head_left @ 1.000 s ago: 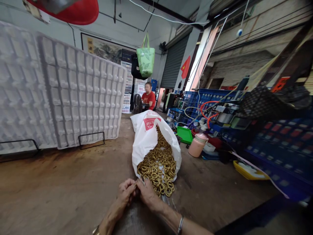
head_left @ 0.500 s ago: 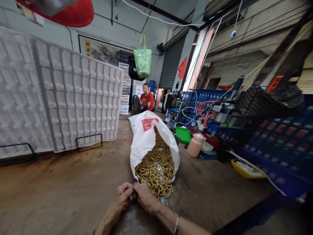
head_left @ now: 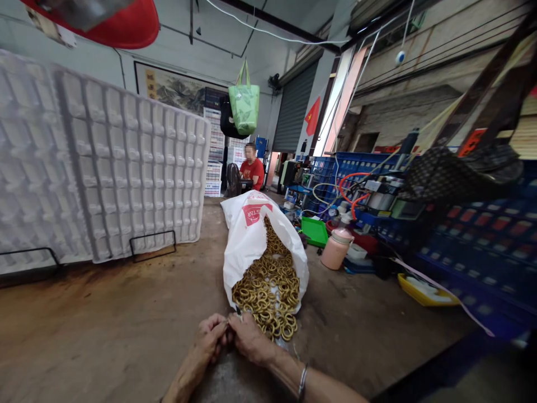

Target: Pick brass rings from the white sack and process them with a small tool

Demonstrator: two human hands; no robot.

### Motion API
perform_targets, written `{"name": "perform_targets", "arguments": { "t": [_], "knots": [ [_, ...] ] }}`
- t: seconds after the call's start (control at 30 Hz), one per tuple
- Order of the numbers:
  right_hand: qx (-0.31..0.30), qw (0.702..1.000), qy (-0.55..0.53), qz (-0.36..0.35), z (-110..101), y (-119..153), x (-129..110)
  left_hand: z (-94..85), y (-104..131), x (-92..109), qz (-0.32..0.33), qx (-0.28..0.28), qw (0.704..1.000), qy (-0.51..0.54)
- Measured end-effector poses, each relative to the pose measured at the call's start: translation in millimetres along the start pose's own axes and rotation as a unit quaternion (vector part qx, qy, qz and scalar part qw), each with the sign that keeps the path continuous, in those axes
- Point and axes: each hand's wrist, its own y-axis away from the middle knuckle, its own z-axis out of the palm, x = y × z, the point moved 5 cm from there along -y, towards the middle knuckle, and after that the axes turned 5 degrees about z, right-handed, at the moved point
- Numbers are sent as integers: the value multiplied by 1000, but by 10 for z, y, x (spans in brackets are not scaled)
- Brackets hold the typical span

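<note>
A white sack (head_left: 237,249) with red print lies on the worktop, its torn side facing me. Brass-coloured rings (head_left: 271,285) fill it and spill out at the near end. Just in front of that spill, my left hand (head_left: 212,333) and my right hand (head_left: 247,336) meet with fingertips pinched together. Something small and dark shows by the right fingers; its kind is too small to make out. The rest of what they hold is hidden by the fingers. A metal bracelet (head_left: 302,380) circles my right wrist.
Clear moulded plastic trays (head_left: 138,168) stand upright in black wire holders (head_left: 153,246) on the left. To the right are a pink bottle (head_left: 337,249), a green tray (head_left: 314,230) and a yellow tray (head_left: 425,291). A person in red (head_left: 253,170) sits beyond the sack.
Both hands stay pinched together in nearly the same spot, with only a slight shift of the fingers. The sack and rings have not moved.
</note>
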Motion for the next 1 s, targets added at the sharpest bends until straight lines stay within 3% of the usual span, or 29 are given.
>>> {"name": "perform_targets", "arguments": {
  "t": [0.27,0.5,0.77,1.0],
  "knots": [
    [-30,999,-28,-18,16,7,0,-15,11,-17,16,-2,1000,12],
    [-5,1000,-9,1,-11,38,-77,-5,24,18,14,-6,1000,15],
    [-14,1000,-13,-4,-7,43,-53,-17,-18,-36,16,2,1000,2],
    [-20,999,22,-15,-21,59,-59,1,36,44,10,-1,1000,2]
  ]
}}
